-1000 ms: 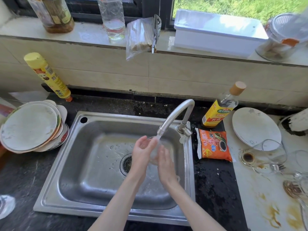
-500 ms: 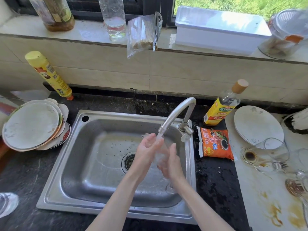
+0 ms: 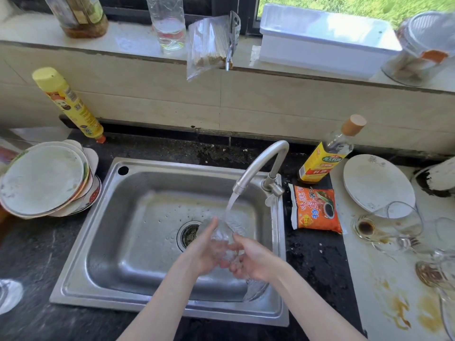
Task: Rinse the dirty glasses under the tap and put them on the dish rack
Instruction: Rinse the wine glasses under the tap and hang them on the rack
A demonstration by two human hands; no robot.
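From the head view, both my forearms reach forward over the near rim of the sink (image 3: 81, 244) and meet above its basin, just right of the drain (image 3: 189, 233). My left hand (image 3: 206, 252) is turned palm inward, fingers pointing up toward the tap (image 3: 258, 166), curled round the side of a clear glass (image 3: 222, 238). My right hand (image 3: 253, 259) comes in from the right, its fingers wrapped round the lower part of the same glass, thumb on top. The glass sits between my two palms, tilted, directly under the stream of water (image 3: 231, 203) falling from the tap's spout. Its exact outline is hard to make out through the water.

Right of the sink, on the stained pale counter (image 3: 394, 303), more dirty glasses (image 3: 391, 222) lie near a white plate (image 3: 376, 183). An orange sauce packet (image 3: 315, 209) lies just beside the sink's right rim, with a yellow-labelled bottle (image 3: 325, 156) behind it. Left of the sink stands a stack of plates (image 3: 44, 180), and behind them a yellow spray bottle (image 3: 69, 104) leans against the wall.
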